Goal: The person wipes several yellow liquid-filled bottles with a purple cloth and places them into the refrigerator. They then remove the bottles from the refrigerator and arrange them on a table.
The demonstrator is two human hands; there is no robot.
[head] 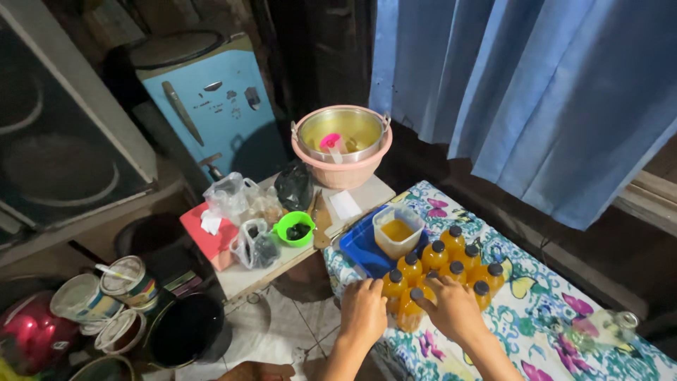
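the person stands at the near end of a table covered with a white cloth printed with blue, pink and yellow flowers (536,317), and both hands are on the same small bottle. this clear plastic bottle filled with orange-yellow liquid and closed by a black screw cap (410,310) stands upright, so its long axis goes straight up from the cloth, and it is the nearest one of a tight cluster of similar black-capped bottles of orange liquid (455,261) which lies just behind it, further from the person. the left hand (363,309) is on the left side of the bottle with the fingers bent and close together against its wall. the right hand (451,305) comes from the right and covers the shoulder and part of the cap; its fingers are curled over the top, but i cannot tell if they really squeeze the cap or only rest on it. the bottle is between the two palms, equally near to both. just behind the cluster, to the left, a square clear plastic tub with orange liquid (398,231) sits in a blue plastic tray (356,248). further away a steel pot sitting inside a pink plastic basin (343,144) holds a pink scoop (330,143).
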